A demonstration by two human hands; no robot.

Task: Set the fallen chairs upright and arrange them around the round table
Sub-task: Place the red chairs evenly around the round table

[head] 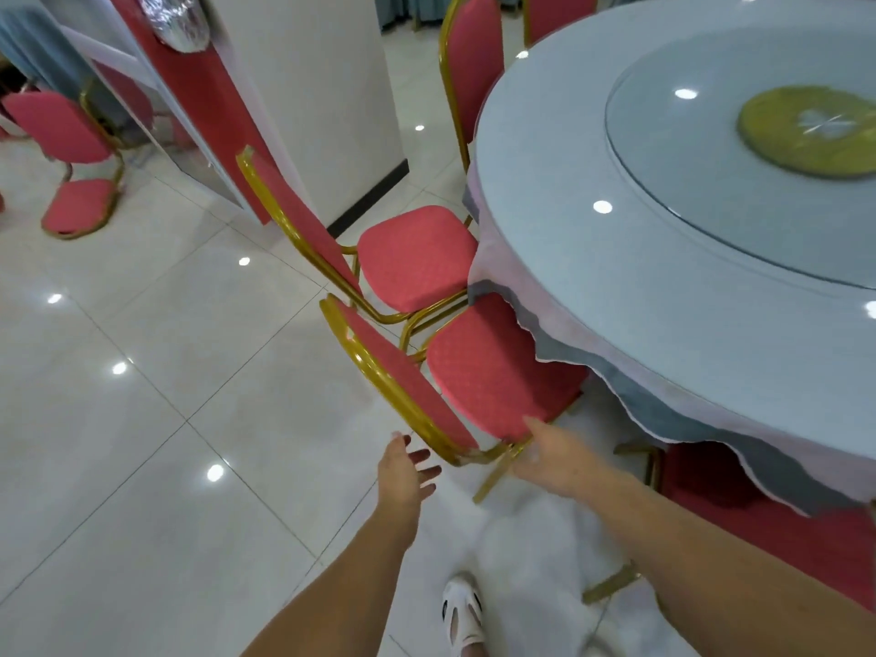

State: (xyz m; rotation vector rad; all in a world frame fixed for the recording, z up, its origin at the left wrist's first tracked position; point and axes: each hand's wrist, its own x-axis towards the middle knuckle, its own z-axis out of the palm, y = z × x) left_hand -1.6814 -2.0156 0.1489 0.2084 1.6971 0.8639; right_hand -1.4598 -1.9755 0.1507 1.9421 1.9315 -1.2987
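The round table (616, 286) with a pale cloth and a glass turntable (711, 182) fills the right side. A red chair with a gold frame (493, 377) stands upright at its edge, seat partly under the cloth. My left hand (407, 471) is open, fingers spread, just off the lower end of that chair's backrest. My right hand (554, 457) is open at the front corner of the seat, thumb touching it. A second red chair (412, 258) stands upright behind it. A third (474, 64) stands at the table's far side. Another red chair (782, 528) shows under the cloth at lower right.
A white pillar (308, 101) with a red panel stands behind the chairs. Its mirrored side shows a reflected red chair (76, 182) at far left. Glossy white floor tiles (142, 419) stretch to the left. My white shoe (462, 614) is at the bottom.
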